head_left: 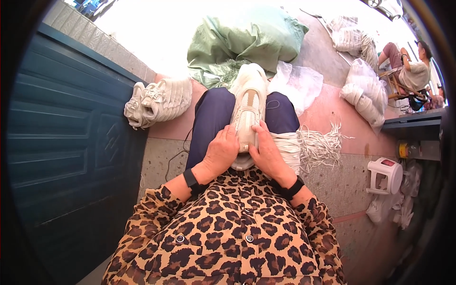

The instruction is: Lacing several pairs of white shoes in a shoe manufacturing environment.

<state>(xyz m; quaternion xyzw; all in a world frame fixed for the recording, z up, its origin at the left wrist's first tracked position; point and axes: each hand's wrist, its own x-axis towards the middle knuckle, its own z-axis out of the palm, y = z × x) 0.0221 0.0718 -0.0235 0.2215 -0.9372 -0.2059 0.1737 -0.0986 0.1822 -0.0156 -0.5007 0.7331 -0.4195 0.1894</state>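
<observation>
A white sneaker lies lengthwise between my thighs, its toe pointing away from me. My left hand grips its left side near the end closest to me, fingers curled over the edge. On the opposite side my right hand holds the same end, thumb and forefinger pressed to the upper. Below my fingers a rounded pale part shows, and I cannot tell whether it belongs to the same shoe. Beside my right thigh rests a thick bundle of white shoelaces, its loose ends spread to the right.
Several white sneakers stand in a row at left, by a dark blue door. Ahead are a large green sack and a clear plastic bag. At right are filled bags, a white stool and a seated person.
</observation>
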